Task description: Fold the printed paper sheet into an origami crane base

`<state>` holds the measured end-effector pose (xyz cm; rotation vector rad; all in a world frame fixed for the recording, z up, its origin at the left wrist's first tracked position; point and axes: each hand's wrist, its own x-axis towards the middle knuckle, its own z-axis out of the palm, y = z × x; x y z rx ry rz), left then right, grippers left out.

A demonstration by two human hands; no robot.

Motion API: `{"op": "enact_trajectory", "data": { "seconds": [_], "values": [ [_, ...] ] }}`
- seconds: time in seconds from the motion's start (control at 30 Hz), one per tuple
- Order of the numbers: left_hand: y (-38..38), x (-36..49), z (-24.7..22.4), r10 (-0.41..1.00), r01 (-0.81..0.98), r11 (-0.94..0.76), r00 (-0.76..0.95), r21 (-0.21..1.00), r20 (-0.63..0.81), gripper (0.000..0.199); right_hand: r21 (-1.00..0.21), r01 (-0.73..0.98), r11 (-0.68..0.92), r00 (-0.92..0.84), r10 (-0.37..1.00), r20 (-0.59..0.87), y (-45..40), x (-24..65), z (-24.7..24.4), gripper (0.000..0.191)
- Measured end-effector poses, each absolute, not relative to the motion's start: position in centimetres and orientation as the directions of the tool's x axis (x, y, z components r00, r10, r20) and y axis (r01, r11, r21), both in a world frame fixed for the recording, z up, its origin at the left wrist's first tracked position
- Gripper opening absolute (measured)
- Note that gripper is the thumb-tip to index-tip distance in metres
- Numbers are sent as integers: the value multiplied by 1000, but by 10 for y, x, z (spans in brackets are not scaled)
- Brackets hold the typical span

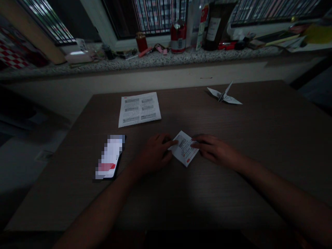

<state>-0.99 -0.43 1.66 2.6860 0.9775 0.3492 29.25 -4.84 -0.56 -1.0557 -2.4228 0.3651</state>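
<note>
A small printed sheet of paper (184,149), folded into a diamond shape, lies on the table between my hands. The index finger of my left hand (156,153) rests on its left corner, with the thumb close to the edge below. At the opposite corner, the fingers of my right hand (216,149) are closed on the paper's edge; its thumb is hidden. A folded paper crane (224,97) stands at the back right of the table. Toward the back left lies a flat printed sheet (140,109).
A phone (110,157) with its screen lit and blurred lies left of my left forearm on the brown table (207,200). Behind it, a stone windowsill (103,67) carries a red can (178,38), a jar (141,42), bottles and other small items.
</note>
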Motion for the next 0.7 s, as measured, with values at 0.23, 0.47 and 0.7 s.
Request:
{"op": "enact_trajectory", "data": {
  "seconds": [0.23, 0.47, 0.7],
  "values": [
    [-6, -2, 13, 615, 570, -770, 782, 288, 97, 45, -398, 618, 679, -612, 732, 299, -50, 288, 0, 31],
    [-9, 1, 11, 598, 561, -790, 793, 247, 111, 50, -391, 646, 655, -590, 754, 289, -49, 286, -1, 28],
    [-15, 8, 11, 595, 574, -801, 794, 170, 124, 50, -323, 731, 601, -526, 798, 296, -51, 280, 1, 40]
  ]
}}
